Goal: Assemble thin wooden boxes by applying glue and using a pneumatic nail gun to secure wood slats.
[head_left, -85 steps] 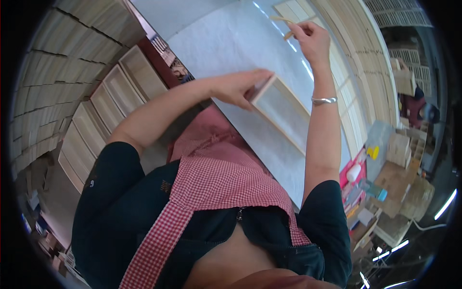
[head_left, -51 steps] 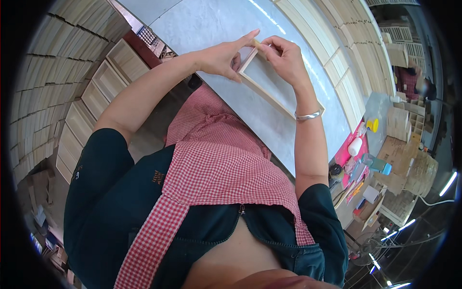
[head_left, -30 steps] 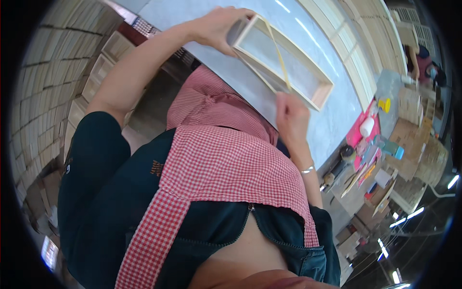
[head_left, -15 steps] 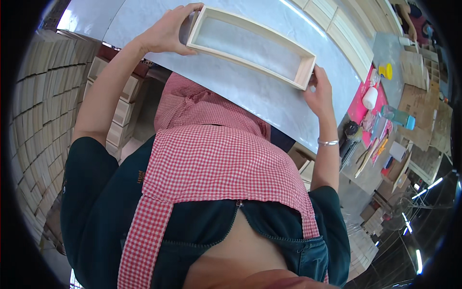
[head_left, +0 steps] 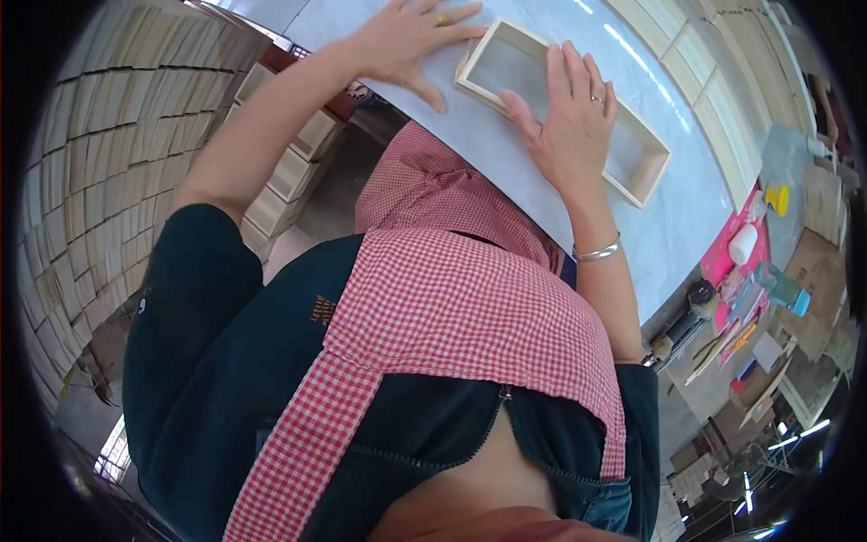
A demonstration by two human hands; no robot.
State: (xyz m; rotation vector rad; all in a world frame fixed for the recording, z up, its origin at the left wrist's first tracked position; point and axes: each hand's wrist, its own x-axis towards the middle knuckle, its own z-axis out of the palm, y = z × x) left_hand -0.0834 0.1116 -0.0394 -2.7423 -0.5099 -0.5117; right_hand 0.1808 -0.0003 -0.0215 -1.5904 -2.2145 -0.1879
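Note:
A long, shallow frame of pale wood [head_left: 652, 173] lies on the marbled grey-white tabletop [head_left: 668, 244], slanting down to the right. Its inside shows a light grey surface; I cannot tell whether that is a bottom panel or the table. Across the middle of the frame rests my right hand [head_left: 573, 135], fingers stretched out toward the far rail and thumb apart by the near rail. My left hand [head_left: 402, 45], a ring on one finger, is spread over the table beside the frame's left end, a fingertip close to its corner.
Pale wooden strips [head_left: 700, 68] line the table's far right side. A pink cloth [head_left: 722, 262] holds a white roll [head_left: 743, 244] near a clear blue bottle [head_left: 784, 289] and a yellow tape dispenser [head_left: 777, 200]. Stacked wooden pieces [head_left: 117, 172] rise at left, beside wooden boxes [head_left: 291, 173].
Both hands have let go of the frame's ends. My right hand has moved left onto its middle; my left hand has spread out beside it. The view has shifted.

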